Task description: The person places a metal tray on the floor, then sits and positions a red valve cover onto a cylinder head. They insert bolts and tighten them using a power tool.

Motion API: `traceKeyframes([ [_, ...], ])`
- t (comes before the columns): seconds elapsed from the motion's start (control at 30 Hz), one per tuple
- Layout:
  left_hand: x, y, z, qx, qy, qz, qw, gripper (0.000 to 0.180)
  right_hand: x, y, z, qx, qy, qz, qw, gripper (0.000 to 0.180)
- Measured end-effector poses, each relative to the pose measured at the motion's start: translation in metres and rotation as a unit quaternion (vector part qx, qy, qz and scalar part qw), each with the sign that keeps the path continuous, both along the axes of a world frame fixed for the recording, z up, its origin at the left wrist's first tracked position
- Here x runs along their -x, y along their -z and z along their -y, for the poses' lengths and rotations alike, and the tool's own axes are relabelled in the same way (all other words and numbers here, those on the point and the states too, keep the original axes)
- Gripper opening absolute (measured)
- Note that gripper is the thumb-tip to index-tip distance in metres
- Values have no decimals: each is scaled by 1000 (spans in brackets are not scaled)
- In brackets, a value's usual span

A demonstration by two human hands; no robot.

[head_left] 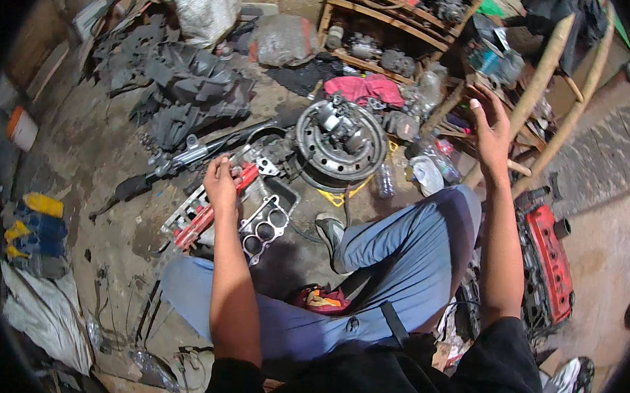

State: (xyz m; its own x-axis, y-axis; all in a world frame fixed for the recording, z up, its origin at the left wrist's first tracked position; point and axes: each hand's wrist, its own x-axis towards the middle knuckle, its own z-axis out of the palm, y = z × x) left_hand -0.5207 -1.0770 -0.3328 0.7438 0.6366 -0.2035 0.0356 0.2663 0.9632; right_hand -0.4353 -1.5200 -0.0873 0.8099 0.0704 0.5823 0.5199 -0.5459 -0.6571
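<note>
My left hand (221, 184) is over a long red and silver engine part (207, 218) on the floor, just left of centre. Its fingers are curled together; whatever they grip, if anything, is hidden. Next to it lies a metal flange with round openings (264, 229), in front of a grey metal housing (286, 192). My right hand (491, 132) is raised at the right with fingers apart, holding nothing, near a wooden ladder-like frame (538, 88). Between the hands, a steel wheel rim (306, 141) lies flat with a silver metal component (345, 129) on it.
A long metal rod-like assembly (190, 155) lies at the left, below black plastic parts (184, 85). A wooden shelf (386, 19) with metal parts stands at the back. A red engine cover (548, 264) is at the right; yellow-capped containers (39, 228) stand far left.
</note>
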Motion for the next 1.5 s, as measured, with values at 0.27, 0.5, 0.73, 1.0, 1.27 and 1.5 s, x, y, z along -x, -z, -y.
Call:
traceKeyframes([
  [0.27, -8, -15, 45, 1, 125, 19, 992, 19, -1, -9, 44, -2, 28, -39, 999, 37],
  [0.5, 11, 1, 88, -268, 122, -52, 954, 25, -145, 133, 135, -117, 116, -241, 957, 40],
  [0.73, 40, 43, 160, -382, 199, -114, 895, 38, -147, 247, 176, 107, 134, -495, 852, 69],
  [1.0, -66, 34, 288, -474, 369, 17, 799, 67, -198, 311, 227, 235, 226, -414, 850, 98],
  [1.27, -87, 38, 319, -457, 420, 6, 784, 65, -228, 325, 208, 217, 232, -382, 868, 95],
  [1.5, -54, 53, 314, -442, 424, -22, 790, 54, -218, 348, 237, 253, 249, -365, 861, 56],
])
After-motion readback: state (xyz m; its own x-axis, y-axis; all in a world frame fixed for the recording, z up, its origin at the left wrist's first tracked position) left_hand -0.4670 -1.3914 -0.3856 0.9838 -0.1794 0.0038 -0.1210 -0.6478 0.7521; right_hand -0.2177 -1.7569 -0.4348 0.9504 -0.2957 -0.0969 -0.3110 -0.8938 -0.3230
